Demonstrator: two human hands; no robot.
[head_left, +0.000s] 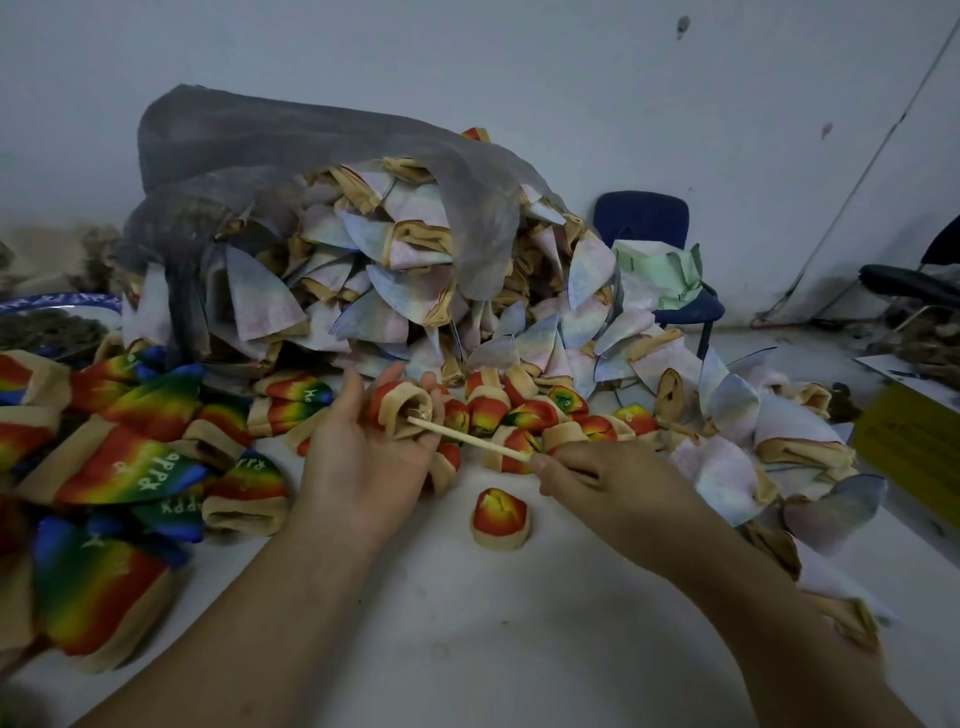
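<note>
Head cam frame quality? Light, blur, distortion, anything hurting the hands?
Head view: dim, cool light, no glare, soft shadows on the table; wide-angle stretch enlarges the forearms at the bottom edge; corners darken and blur; centre is sharp: stick in right hand and rolled piece in left hand read clearly.

The bare left forearm (260, 597) and right forearm (727, 571) angle inward. The left hand (363, 452) lies palm up, fingers curled round a small red-and-tan rolled fabric piece (397, 410). The right hand (587, 480), knuckles up, pinches a thin pale wooden stick (467, 439).
</note>
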